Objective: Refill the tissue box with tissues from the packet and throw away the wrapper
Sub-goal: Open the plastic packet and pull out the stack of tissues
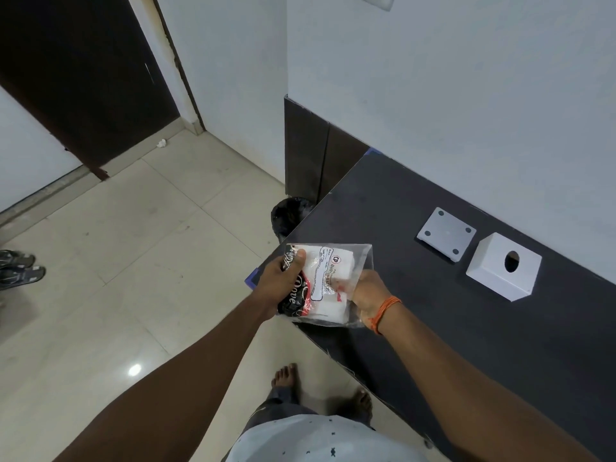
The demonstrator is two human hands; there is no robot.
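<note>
Indoors, both hands, left hand [281, 281] and right hand [368, 291], grip the packet [328, 285] over the dark table [466, 328] beside tiled floor [133, 245].

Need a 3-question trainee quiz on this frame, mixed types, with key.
1. True or false: the tissue box stands on the floor.
2. The packet is held by: A) left hand only B) right hand only C) both hands
3. Fill in: the grey base plate lies on the ____, apart from the box.

Key: 1 false; 2 C; 3 table.
</note>
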